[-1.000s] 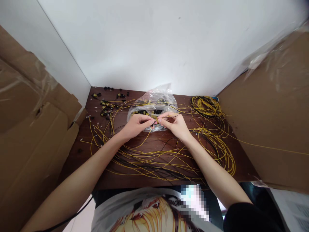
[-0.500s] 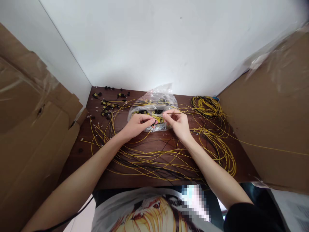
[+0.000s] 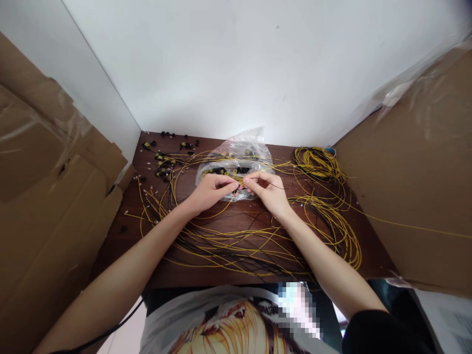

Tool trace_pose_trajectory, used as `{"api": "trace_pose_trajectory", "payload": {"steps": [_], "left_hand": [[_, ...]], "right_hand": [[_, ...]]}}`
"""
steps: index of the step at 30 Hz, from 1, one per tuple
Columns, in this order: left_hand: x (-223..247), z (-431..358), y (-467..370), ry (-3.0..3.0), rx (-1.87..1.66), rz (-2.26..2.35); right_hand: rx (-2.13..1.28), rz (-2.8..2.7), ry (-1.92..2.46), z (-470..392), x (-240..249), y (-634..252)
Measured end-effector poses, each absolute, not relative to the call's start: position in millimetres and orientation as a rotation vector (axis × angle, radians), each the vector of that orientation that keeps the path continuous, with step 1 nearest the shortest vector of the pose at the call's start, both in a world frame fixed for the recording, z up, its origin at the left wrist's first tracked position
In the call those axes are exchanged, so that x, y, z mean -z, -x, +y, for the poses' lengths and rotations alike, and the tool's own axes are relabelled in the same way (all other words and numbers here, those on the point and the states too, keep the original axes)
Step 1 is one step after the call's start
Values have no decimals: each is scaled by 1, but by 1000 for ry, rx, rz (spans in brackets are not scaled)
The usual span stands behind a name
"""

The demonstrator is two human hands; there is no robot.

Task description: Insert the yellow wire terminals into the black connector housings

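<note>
My left hand [image 3: 217,191] pinches a small black part at its fingertips, too small to make out fully; a yellow wire trails down from there. Close beside it, my right hand [image 3: 267,191] is closed on a thin black wire [image 3: 277,185], whose loose end sticks out to the right past the knuckles. The fingertips of both hands almost meet. Just behind and beneath them lies a clear plastic bag [image 3: 254,142] of black and yellow small parts [image 3: 242,170]. Fingers partly hide its contents.
Long yellow and black wires [image 3: 236,235] loop across the brown table [image 3: 206,280]. A coiled yellow bundle [image 3: 313,162] lies at the back right. Several black and yellow connectors [image 3: 164,164] are scattered at the back left. Cardboard [image 3: 416,187] stands at both sides, a white wall [image 3: 228,73] behind.
My right hand has moved slightly left, closer to the left fingertips. The black wire's end now hangs out to the right of it. My left hand stays nearly in place.
</note>
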State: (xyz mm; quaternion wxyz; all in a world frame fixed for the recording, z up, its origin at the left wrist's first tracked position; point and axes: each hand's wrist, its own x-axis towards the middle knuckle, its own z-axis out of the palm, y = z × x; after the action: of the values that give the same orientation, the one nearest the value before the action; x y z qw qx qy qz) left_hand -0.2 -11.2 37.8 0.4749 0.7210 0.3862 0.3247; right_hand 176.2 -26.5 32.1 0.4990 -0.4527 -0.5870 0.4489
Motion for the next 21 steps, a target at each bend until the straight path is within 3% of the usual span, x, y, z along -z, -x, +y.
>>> {"api": "trace_pose_trajectory", "payload": {"steps": [21], "left_hand": [[-34, -9, 1, -1780, -778, 924]], "right_hand": [[-1109, -1423, 1123, -28, -33, -174]]}}
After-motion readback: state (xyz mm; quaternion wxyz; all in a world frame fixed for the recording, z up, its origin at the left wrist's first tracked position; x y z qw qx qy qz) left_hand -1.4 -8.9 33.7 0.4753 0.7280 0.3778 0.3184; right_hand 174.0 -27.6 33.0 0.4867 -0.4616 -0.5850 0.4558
